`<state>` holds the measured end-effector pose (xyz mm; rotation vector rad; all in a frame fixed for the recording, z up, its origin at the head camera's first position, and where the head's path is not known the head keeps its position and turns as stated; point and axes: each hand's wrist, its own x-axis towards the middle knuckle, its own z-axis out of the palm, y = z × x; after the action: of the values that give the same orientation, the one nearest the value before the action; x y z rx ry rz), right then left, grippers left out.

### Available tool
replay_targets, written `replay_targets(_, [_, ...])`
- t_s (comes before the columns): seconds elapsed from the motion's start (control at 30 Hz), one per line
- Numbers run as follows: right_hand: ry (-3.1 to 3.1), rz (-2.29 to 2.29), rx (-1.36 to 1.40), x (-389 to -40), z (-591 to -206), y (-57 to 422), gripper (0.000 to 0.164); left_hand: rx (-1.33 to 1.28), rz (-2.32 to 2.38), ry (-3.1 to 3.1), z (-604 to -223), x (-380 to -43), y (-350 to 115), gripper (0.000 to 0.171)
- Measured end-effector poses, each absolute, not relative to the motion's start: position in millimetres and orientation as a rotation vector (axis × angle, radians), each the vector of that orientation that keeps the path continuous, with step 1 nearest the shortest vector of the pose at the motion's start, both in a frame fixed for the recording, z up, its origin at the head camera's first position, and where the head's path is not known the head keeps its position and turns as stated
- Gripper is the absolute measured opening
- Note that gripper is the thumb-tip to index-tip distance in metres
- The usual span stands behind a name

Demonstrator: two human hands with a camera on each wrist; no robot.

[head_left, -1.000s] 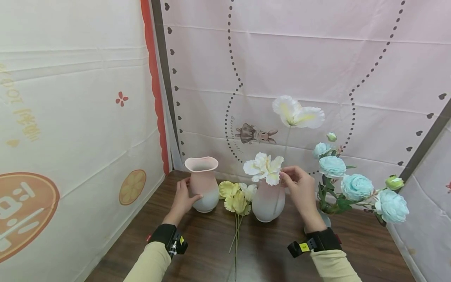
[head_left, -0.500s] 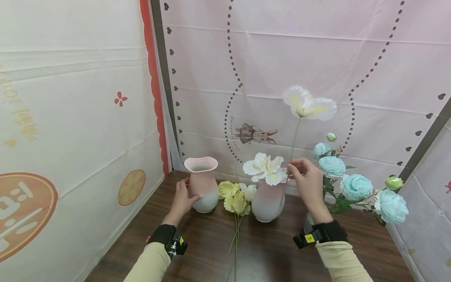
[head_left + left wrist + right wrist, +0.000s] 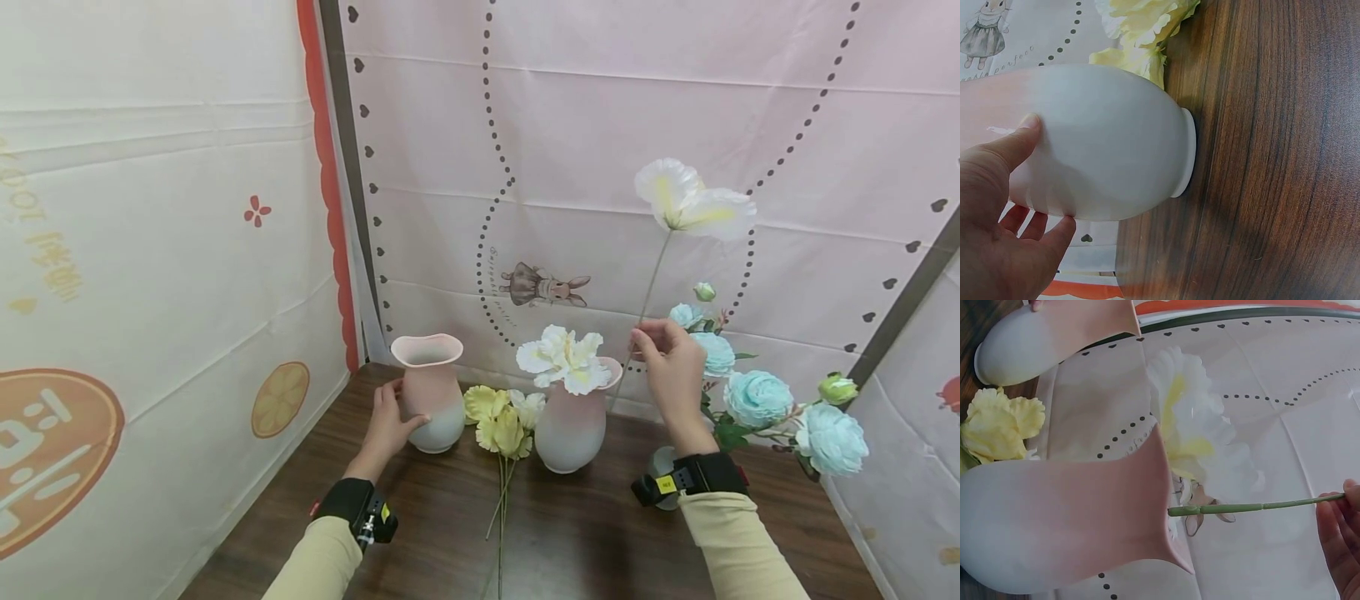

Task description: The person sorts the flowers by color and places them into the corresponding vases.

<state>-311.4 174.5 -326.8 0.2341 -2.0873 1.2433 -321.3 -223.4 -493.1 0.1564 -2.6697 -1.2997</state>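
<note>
My left hand (image 3: 387,425) holds the left pink-and-white vase (image 3: 432,400) around its side, thumb on the front, in the head and left wrist views. The vase stands upright on the table. My right hand (image 3: 671,367) pinches the thin green stem of a white-and-yellow artificial flower (image 3: 697,204), raised to the right of the second vase (image 3: 570,433). In the right wrist view the stem (image 3: 1241,507) has its lower end at that vase's rim; I cannot tell whether it is in front of or inside the mouth. A white flower (image 3: 562,358) sits in that vase.
Yellow and white flowers (image 3: 504,421) lie on the wooden table (image 3: 420,533) between the vases, stems toward me. At right, blue flowers (image 3: 757,398) stand in a pale vase (image 3: 664,467) partly hidden by my right wrist. Fabric walls (image 3: 420,250) enclose the back and sides.
My right hand has moved right and up, carrying the white flower away from the second vase's mouth. The left hand has stayed on the left vase.
</note>
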Motion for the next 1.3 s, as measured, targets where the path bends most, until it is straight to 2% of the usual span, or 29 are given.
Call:
replay_targets(0.67, [-2.034, 1.275, 0.208, -326.0, -323.3, 170.6, 0.014, 0.187, -1.322, -2.677, -493.1, -323.1, -224.3, 0.086])
replay_targets(1.3, [-2.077, 1.251, 0.213, -328.8, -335.3, 164.5, 0.016, 0.162, -1.308, -2.660, -494.1, -322.2, -223.7, 0.085])
